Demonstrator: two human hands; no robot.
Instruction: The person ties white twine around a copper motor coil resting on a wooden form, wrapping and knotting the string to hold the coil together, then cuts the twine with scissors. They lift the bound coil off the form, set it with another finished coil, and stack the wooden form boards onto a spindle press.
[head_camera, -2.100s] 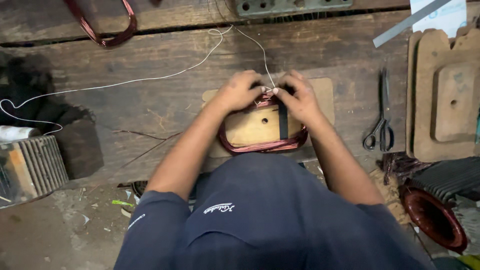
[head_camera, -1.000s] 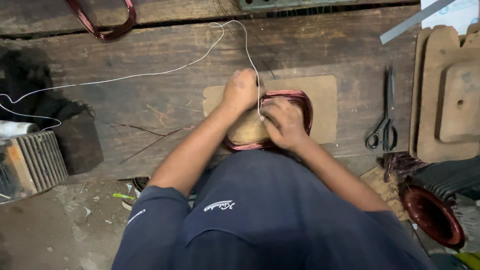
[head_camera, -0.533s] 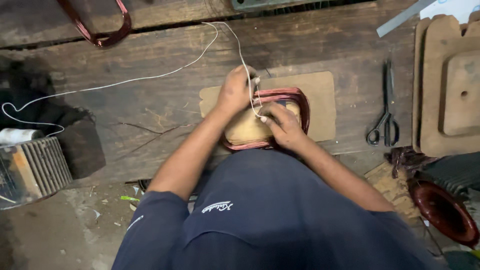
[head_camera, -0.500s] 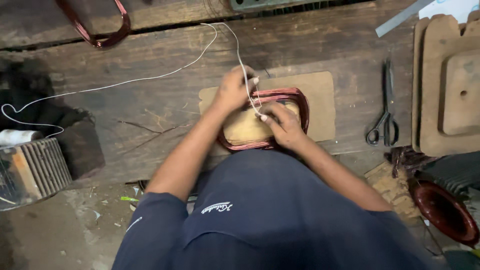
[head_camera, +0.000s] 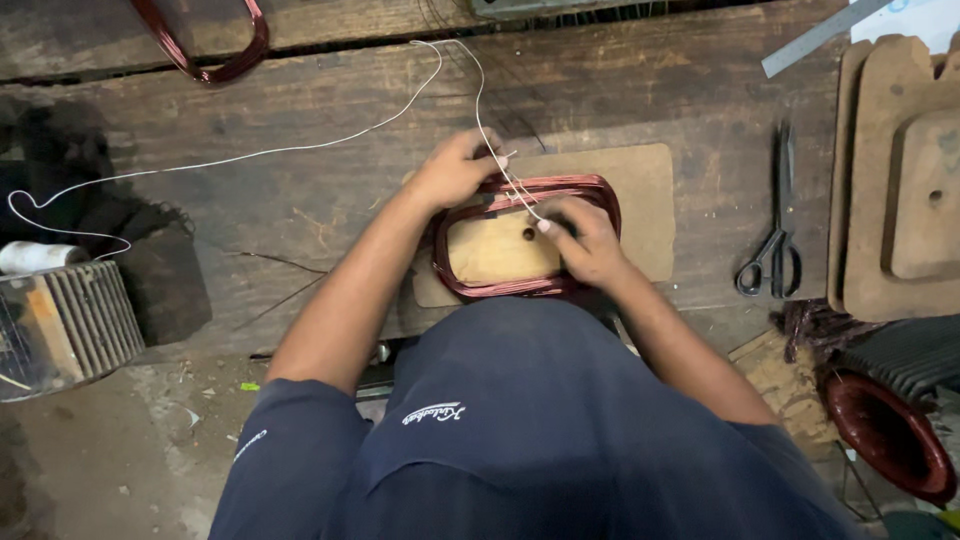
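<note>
Centre of frame: copper coil (head_camera: 530, 240) flat on a wooden board (head_camera: 640, 215), long axis running left to right across the picture. Left hand (head_camera: 452, 170) curled over the coil's upper left corner, fingers pressed on the windings. Right hand (head_camera: 585, 240) on the right side, fingertips pinching white string (head_camera: 300, 148). Compared with half a second ago: hands hardly moved, string drawn slightly tighter. Scissors (head_camera: 772, 225) at right.

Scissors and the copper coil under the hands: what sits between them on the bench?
In the head view, between the scissors and the copper coil lies the right end of the flat board under the coil, then bare wooden bench.
</note>
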